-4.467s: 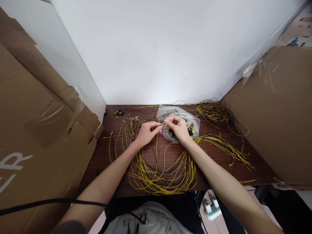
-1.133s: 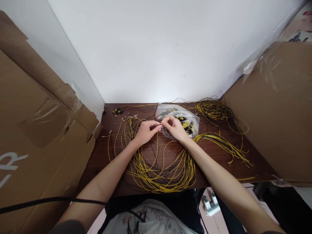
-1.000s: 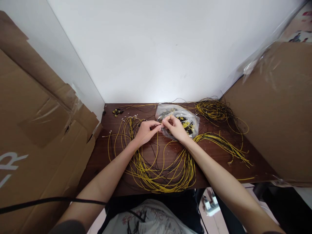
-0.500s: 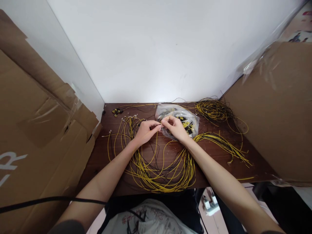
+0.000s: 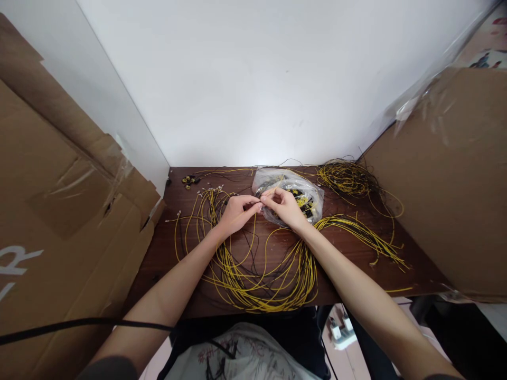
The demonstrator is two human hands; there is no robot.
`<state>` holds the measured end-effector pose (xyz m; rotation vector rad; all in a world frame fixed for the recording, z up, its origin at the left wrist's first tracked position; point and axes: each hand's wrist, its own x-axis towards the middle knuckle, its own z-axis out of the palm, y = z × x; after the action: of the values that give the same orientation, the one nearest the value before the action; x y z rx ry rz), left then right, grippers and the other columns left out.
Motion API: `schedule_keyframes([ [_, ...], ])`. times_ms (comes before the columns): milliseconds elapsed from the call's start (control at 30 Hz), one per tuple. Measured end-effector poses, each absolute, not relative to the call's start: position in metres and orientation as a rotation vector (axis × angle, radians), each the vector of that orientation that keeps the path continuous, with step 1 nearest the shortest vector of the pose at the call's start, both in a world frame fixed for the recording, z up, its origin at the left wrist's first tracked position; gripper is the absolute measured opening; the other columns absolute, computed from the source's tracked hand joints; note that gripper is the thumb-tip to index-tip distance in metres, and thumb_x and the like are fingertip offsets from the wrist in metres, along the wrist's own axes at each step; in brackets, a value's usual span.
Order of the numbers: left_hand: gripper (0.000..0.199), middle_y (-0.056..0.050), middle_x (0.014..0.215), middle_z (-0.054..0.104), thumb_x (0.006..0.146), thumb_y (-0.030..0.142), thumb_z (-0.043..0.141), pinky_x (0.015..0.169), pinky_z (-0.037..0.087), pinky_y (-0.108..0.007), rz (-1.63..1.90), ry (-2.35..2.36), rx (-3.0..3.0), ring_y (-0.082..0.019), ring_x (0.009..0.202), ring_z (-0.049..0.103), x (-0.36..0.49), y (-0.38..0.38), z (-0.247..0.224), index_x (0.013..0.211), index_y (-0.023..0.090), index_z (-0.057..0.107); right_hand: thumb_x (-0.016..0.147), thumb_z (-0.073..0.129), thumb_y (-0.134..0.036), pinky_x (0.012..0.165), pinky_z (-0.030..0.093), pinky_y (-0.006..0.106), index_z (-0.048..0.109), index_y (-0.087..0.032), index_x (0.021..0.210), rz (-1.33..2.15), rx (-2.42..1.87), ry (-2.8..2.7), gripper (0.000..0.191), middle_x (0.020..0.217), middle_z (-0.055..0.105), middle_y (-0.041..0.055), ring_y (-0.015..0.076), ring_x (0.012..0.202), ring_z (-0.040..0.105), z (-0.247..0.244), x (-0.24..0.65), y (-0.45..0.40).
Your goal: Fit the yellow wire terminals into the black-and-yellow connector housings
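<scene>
- Two-handed, pinches thin yellow wire in left hand and right hand at clear plastic bag
- Nearer than bag: looped yellow-and-black wire bundle

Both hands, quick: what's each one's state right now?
Left hand: pinched closed, apparently on a yellow wire.
Right hand: pinched closed; what it grips is too small to tell.

Looks like a makeshift workshop corner, closed in by cardboard and a white wall. Shown by the bench, spread with yellow and black wires and a bag of small parts.
</scene>
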<state>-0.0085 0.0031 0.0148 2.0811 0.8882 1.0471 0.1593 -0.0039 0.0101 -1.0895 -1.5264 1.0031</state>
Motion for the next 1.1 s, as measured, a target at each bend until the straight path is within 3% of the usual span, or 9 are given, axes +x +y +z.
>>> schedule_keyframes([
  [667, 0.02, -0.002, 0.074, 0.069, 0.083, 0.024, 0.052, 0.067, 0.046, -0.023, 1.023, 0.912, 2.067, -0.013, 0.07, 0.062, -0.0077, 0.0037, 0.0155, 0.077, 0.015, 0.069, 0.078, 0.057, -0.043, 0.067, 0.047, 0.029, 0.053, -0.018, 0.076, 1.007, -1.093, -1.492, 0.026, 0.07, 0.063, 0.0025, 0.0154, 0.067, 0.059, 0.0091, 0.161, -0.0033],
  [900, 0.018, -0.002, 0.074, 0.069, 0.082, 0.023, 0.053, 0.068, 0.045, -0.023, 1.028, 0.917, 2.08, -0.013, 0.069, 0.062, -0.008, 0.0037, 0.0154, 0.075, 0.015, 0.068, 0.073, 0.062, -0.044, 0.069, 0.047, 0.029, 0.06, -0.017, 0.077, 0.976, -1.134, -1.584, 0.028, 0.074, 0.065, 0.0035, 0.0155, 0.068, 0.059, 0.0103, 0.1604, -0.0039],
  [1100, 0.021, -0.002, 0.073, 0.069, 0.083, 0.025, 0.052, 0.067, 0.045, -0.022, 1.018, 0.919, 2.068, -0.013, 0.069, 0.062, -0.0075, 0.0027, 0.0165, 0.076, 0.015, 0.068, 0.079, 0.056, -0.044, 0.068, 0.047, 0.028, 0.053, -0.018, 0.075, 0.984, -1.093, -1.513, 0.027, 0.071, 0.063, 0.002, 0.0144, 0.068, 0.059, 0.0098, 0.1605, -0.0043],
])
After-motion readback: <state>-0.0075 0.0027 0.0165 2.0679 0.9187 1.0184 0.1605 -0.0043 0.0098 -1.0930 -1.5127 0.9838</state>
